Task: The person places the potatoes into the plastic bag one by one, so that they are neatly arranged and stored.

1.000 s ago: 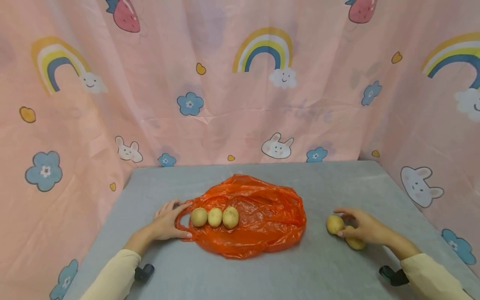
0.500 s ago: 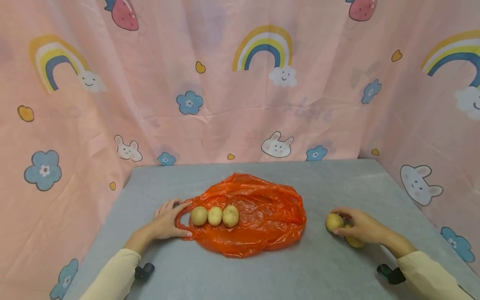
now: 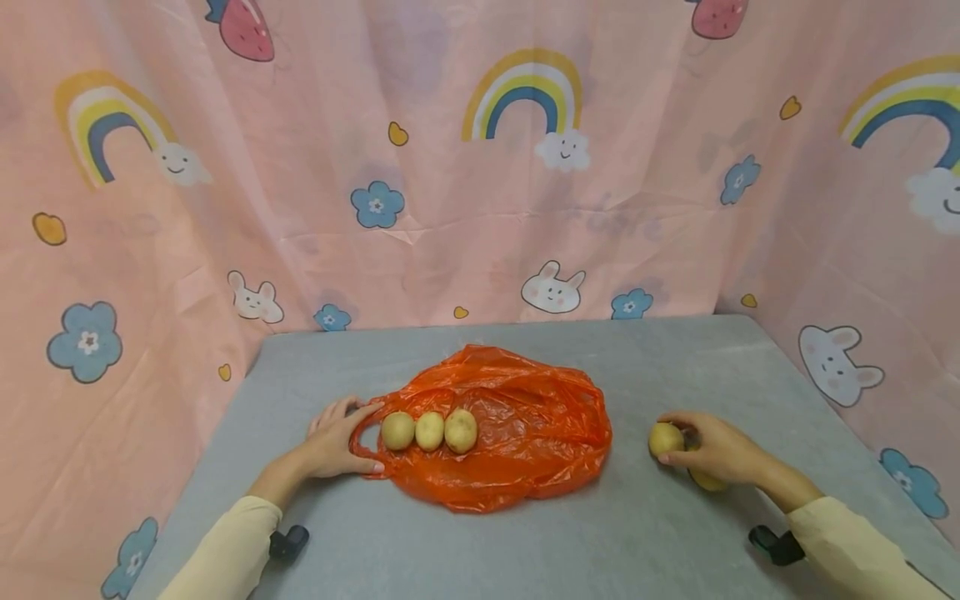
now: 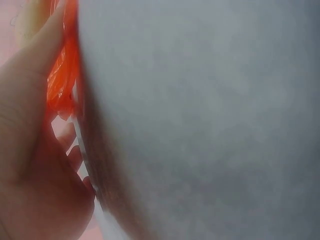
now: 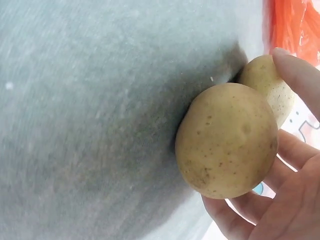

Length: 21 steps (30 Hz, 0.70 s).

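Note:
Three potatoes [image 3: 429, 432] lie in a row on an orange plastic bag [image 3: 540, 450], spread flat on the table. My left hand [image 3: 335, 442] rests at the bag's left end, thumb and index finger spread apart on its handles. In the left wrist view the thumb lies against the orange plastic [image 4: 62, 82]. Right of the bag, my right hand [image 3: 720, 450] holds a potato [image 3: 664, 440] between thumb and fingers. A second potato [image 3: 707, 480] sits under that hand, partly hidden. The right wrist view shows this nearer potato [image 5: 227, 140] in front of the held one [image 5: 265, 75].
The grey table [image 3: 525, 558] extends around the bag. A pink patterned curtain [image 3: 465, 242] hangs behind it and along both sides. Black straps or mounts [image 3: 289, 543] sit at both wrists.
My right hand has shifted slightly left and closed its thumb and fingers around the farther potato, which has moved a little. The left hand and bag stay in place.

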Each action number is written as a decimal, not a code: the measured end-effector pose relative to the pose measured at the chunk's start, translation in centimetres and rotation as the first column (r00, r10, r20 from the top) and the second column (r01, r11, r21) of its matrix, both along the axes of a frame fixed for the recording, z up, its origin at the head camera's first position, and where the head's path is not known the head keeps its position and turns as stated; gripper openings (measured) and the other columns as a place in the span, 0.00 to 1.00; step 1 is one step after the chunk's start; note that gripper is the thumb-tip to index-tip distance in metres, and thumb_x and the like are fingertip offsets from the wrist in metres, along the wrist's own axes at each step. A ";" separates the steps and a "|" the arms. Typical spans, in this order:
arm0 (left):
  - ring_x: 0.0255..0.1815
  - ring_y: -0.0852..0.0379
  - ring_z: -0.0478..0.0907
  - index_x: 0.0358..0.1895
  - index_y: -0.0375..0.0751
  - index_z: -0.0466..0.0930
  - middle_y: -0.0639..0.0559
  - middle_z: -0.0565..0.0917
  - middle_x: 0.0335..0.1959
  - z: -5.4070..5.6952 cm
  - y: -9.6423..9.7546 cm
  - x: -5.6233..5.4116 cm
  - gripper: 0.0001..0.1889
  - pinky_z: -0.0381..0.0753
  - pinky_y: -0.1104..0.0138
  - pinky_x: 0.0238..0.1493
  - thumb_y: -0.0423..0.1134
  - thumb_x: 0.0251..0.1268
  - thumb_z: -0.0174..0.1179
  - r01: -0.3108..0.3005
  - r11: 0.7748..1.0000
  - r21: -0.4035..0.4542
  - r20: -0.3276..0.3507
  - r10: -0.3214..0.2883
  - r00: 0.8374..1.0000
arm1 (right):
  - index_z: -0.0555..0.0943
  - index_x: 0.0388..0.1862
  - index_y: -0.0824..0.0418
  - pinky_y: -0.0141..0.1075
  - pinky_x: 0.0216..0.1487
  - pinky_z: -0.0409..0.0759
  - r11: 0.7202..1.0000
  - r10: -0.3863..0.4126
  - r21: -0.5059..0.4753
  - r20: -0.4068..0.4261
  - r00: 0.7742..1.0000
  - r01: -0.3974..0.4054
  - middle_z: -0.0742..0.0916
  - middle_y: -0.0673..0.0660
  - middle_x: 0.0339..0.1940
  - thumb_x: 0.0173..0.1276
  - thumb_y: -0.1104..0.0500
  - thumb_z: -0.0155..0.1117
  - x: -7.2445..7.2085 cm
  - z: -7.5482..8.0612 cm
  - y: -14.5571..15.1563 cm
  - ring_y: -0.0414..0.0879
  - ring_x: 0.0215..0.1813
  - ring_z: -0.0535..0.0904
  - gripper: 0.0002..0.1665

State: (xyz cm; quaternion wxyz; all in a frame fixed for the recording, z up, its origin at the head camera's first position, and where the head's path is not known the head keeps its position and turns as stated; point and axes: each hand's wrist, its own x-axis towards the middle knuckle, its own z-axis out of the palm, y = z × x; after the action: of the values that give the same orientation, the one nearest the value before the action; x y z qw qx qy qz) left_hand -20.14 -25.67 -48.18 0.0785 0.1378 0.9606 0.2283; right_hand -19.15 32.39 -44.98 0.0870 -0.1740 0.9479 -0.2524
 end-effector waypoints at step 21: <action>0.74 0.29 0.55 0.76 0.49 0.65 0.34 0.62 0.73 -0.2 -0.1 0.1 0.54 0.52 0.29 0.69 0.64 0.44 0.77 -0.002 1.000 -0.001 -0.009 0.002 1.000 | 0.77 0.65 0.67 0.48 0.48 0.80 0.990 -0.028 -0.142 -0.071 0.997 0.018 0.86 0.64 0.58 0.65 0.50 0.74 0.4 3.5 -2.4 0.55 0.53 0.80 0.35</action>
State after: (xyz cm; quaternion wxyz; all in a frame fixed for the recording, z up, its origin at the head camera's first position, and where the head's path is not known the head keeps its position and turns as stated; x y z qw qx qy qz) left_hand -20.01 -25.74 -48.41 0.0743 0.1379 0.9611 0.2275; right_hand -18.78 29.94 -41.47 0.0369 -0.1779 0.9322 -0.3131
